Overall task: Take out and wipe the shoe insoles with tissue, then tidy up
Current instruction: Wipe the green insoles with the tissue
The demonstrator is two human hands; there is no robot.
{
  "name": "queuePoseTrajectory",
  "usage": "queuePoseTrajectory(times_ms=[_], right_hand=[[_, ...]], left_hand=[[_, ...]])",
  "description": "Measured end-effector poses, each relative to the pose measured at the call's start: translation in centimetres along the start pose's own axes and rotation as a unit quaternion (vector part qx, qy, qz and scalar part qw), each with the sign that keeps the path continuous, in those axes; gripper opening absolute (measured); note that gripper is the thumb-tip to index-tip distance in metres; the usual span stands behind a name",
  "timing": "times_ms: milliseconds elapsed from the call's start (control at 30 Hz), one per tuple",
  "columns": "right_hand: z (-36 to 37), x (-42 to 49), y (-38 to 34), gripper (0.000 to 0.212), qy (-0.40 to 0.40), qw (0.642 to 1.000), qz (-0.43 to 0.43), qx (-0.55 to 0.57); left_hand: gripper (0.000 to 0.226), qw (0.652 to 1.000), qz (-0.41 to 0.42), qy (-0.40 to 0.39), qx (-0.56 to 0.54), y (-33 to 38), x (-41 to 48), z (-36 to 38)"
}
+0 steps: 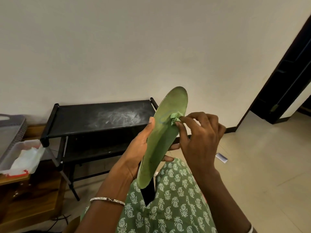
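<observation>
Pinching a small crumpled wad of tissue (175,118) between thumb and forefinger, the fingers (193,115) of the right hand (200,138) press it against the upper face of a green insole (161,138), on the toe half near its right edge. The other fingers of that hand are loosely curled behind. The left hand (136,148) grips the insole from the left: its thumb lies along the left edge, and its fingertips show past the right edge, wrapped round the back. The insole is held in the air above the person's lap, tilted with the toe end up and away and the heel end down toward the body. Below the heel a black strip (148,194) sticks out; I cannot tell what it is. A thin bracelet (107,200) sits on the left wrist. Under the hands lies a green garment (173,204) with a pale printed pattern. Behind the insole a black shoe rack (101,118) stands against the pale wall (117,47), its top shelf smeared with whitish marks. At far left a clear plastic box (39,154) holding crumpled white sheets (25,157) rests on a wooden surface (15,179). A small white item (221,157) lies on the tiled floor (269,174) to the right, with a dark doorway (286,73) beyond.
</observation>
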State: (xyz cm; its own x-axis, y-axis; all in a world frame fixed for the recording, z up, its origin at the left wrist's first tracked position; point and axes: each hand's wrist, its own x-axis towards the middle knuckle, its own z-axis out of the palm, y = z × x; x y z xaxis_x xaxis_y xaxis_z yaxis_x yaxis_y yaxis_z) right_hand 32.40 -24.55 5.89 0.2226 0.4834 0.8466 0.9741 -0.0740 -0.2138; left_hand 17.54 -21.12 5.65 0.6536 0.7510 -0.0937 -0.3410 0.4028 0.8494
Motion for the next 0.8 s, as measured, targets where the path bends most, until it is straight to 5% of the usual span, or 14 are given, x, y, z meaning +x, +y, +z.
queuePoseTrajectory(times_ms=[333, 567, 667, 800], right_hand=[[-0.5, -2.9, -0.2, 0.026, -0.074, 0.970, -0.231, 0.021], [0.2, 1.1, 2.7, 0.028, 0.003, 0.985, -0.160, -0.061], [0.0, -1.0, 1.2, 0.018, -0.023, 0.980, -0.198, -0.017], [-0.7, -2.4, 0.4, 0.033, -0.054, 0.967, -0.250, -0.016]], left_hand=[[0.063, 0.999, -0.029, -0.017, -0.025, 0.1, -0.2, -0.5], [0.063, 0.999, -0.032, -0.017, 0.012, 0.1, 0.0, -0.4], [0.059, 0.999, -0.021, -0.021, 0.013, 0.2, -0.3, -0.4], [0.057, 1.000, -0.015, -0.022, 0.008, 0.3, -0.4, -0.4]])
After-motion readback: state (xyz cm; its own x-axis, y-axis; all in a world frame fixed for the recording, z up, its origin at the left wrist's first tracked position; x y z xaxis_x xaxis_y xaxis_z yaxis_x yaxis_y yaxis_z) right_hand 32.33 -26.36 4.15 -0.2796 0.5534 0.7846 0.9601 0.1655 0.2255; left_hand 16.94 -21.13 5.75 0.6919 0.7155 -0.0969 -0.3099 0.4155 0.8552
